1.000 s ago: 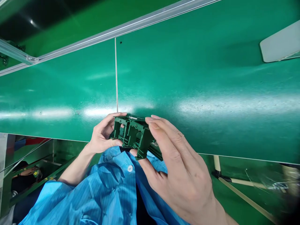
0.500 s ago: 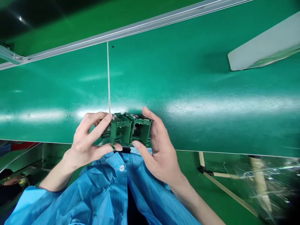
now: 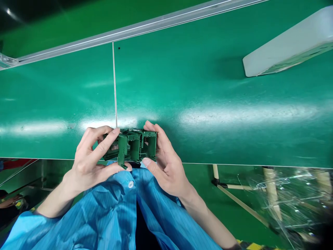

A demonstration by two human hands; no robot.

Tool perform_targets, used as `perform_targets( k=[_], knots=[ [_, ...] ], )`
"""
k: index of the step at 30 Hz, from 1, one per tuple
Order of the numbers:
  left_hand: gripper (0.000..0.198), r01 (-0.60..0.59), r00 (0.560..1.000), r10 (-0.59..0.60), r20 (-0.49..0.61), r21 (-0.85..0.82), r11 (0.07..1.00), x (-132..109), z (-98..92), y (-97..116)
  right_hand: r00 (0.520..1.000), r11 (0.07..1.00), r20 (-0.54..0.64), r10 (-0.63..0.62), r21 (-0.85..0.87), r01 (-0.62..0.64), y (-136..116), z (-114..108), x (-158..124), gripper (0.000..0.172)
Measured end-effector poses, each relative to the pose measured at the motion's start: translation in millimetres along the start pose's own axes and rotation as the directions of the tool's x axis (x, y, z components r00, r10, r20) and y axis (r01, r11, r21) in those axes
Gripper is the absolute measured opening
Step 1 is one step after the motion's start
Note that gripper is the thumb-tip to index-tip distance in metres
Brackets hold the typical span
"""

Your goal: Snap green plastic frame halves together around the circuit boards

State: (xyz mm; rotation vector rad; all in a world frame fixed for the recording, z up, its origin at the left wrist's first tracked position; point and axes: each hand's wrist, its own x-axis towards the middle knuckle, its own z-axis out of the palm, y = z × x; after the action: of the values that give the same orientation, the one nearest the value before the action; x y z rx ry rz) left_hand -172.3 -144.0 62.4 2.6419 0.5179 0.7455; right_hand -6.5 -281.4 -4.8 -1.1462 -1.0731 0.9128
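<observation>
Green anti-static matting [image 3: 208, 86] fills most of the view. The left hand [image 3: 87, 163] is clenched on the left end of a dark green plastic housing block [image 3: 134, 147], pinching it between thumb and forefinger. The right hand [image 3: 166, 166] grasps the block's right end, with its thumb low on the front and its fingertips [image 3: 149, 125] curled over the top edge. Over the past second the block has come level and square between the hands, its open bays facing the person, and the right hand has shifted from lying across it to pinching its end. Held between both hands, the block sits just over the mat's near edge; whether it touches the mat cannot be told. Directly below the hands hangs a blue striped smock [image 3: 111, 211] with a white snap button [image 3: 130, 184]. Ahead of them run a thin mat seam [image 3: 114, 83] and an aluminium rail [image 3: 130, 31]. Farther right lie a white plastic slab [image 3: 286, 45] and clear plastic film [image 3: 288, 201], while another person's forearm [image 3: 9, 202] shows far to the left.
</observation>
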Motion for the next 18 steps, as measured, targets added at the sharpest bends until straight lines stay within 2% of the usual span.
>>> perform_targets(
  k=[3, 8, 18],
  knots=[
    [0.080, 0.021, 0.999, -0.023, -0.024, -0.077, 0.997, -2.7, 2.2, -4.9, 1.000, 0.992, -0.008, -0.016, -0.122, 0.015, -5.9, -3.4, -0.7, 0.072],
    [0.076, 0.123, 0.992, -0.110, 0.066, -0.264, 0.956, -11.0, 10.0, -16.2, 0.999, 0.905, -0.036, -0.019, -0.426, 0.002, -24.1, -9.8, -2.7, 0.077],
    [0.065, 0.231, 0.973, -0.211, 0.095, -0.465, 0.855, -11.3, 26.0, -12.2, 0.999, 0.778, -0.025, -0.031, -0.628, 0.008, -39.8, -18.8, -4.0, 0.076]
  ],
)
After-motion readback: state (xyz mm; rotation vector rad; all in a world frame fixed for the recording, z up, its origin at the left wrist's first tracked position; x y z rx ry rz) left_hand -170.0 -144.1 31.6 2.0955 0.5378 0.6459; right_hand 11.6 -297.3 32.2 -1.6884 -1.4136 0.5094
